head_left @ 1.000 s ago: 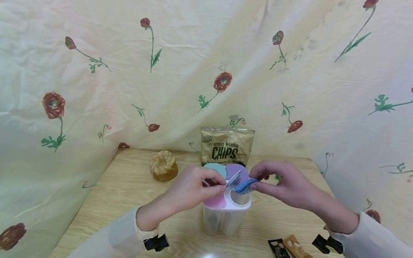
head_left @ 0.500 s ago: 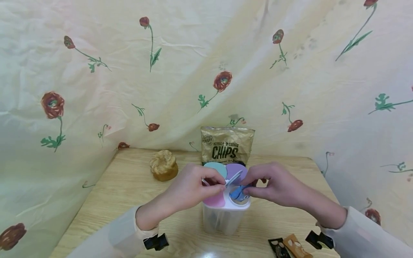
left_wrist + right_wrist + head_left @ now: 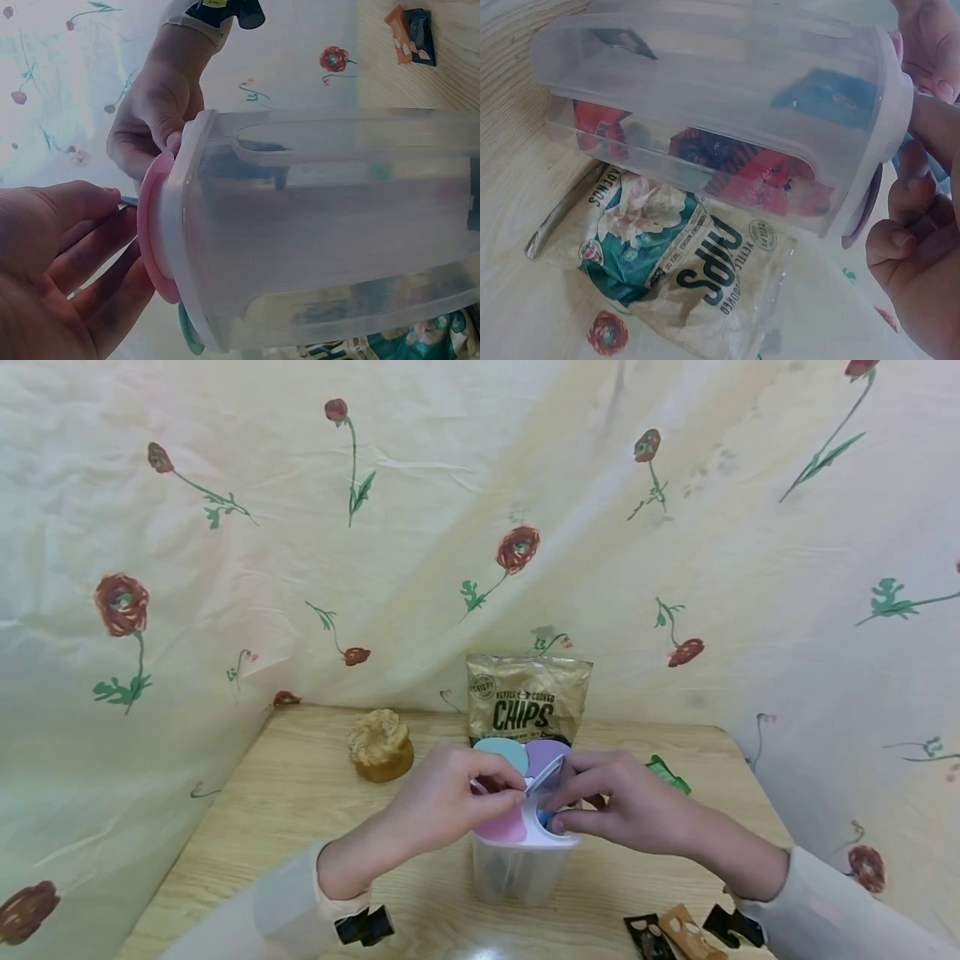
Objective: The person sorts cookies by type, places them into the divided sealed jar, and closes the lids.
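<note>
A clear plastic container (image 3: 517,870) with a white top and several coloured round flaps stands on the table. My left hand (image 3: 457,789) pinches the raised pale blue flap (image 3: 546,774) between thumb and forefinger. Beneath that flap is a round opening, where my right hand (image 3: 618,802) holds a small blue packet (image 3: 545,819) with its fingertips. Through the wall in the right wrist view, the blue packet (image 3: 829,97) shows partly inside the compartment, while red packets (image 3: 769,180) lie in the one beside it. Pink (image 3: 501,827), teal and purple flaps lie flat.
Behind the container stands a gold chips bag (image 3: 528,697). A bread roll or muffin (image 3: 381,747) sits at the back left. Right of the right hand lies a green packet (image 3: 667,774). Black (image 3: 648,937) and orange (image 3: 690,933) packets lie at the front right.
My right hand has moved left and down, taking the blue packet from above the opening into it. The green packet has come into view behind that hand. My left hand stays on the flap.
</note>
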Motion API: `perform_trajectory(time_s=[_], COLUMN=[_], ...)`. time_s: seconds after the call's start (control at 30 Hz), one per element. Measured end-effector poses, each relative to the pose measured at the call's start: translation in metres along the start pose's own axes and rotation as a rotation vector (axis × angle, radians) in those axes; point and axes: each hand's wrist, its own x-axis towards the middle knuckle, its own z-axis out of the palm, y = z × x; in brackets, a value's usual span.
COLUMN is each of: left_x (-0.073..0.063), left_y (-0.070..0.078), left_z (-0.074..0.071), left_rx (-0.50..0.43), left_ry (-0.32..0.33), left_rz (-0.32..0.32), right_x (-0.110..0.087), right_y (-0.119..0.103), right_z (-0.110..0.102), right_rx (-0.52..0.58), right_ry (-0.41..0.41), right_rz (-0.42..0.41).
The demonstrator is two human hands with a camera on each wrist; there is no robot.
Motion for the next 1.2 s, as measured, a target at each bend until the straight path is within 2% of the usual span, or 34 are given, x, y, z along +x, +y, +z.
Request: perform_trajectory(time_s=[0.2,0.47,0.57,0.67,0.8,0.9,1.2], left_x=[0.000,0.001,0.001,0.000,0.000,0.000,0.000], left_y=[0.000,0.002,0.002,0.002,0.001,0.001,0.000], left_z=[0.000,0.000,0.000,0.000,0.000,0.000,0.002], left_rx=[-0.006,-0.004,-0.001,0.002,0.009,0.017,0.020], left_ry=[0.005,0.012,0.017,0.018,0.020,0.020,0.018], left_rz=[-0.007,-0.019,-0.021,-0.016,-0.009,-0.009,-0.019], right_x=[-0.003,-0.020,-0.035,-0.051,-0.075,-0.094,-0.144], right_y=[0.001,0.002,0.010,0.018,0.028,0.036,0.061], right_z=[-0.002,-0.016,-0.020,-0.022,-0.020,-0.014,0.009], right_rx=[-0.036,-0.060,-0.075,-0.078,-0.060,-0.044,0.107], right_ry=[-0.035,0.046,0.068,0.067,0.049,0.041,-0.034], right_rz=[0.006,0.039,0.065,0.137,0.222,0.255,0.356])
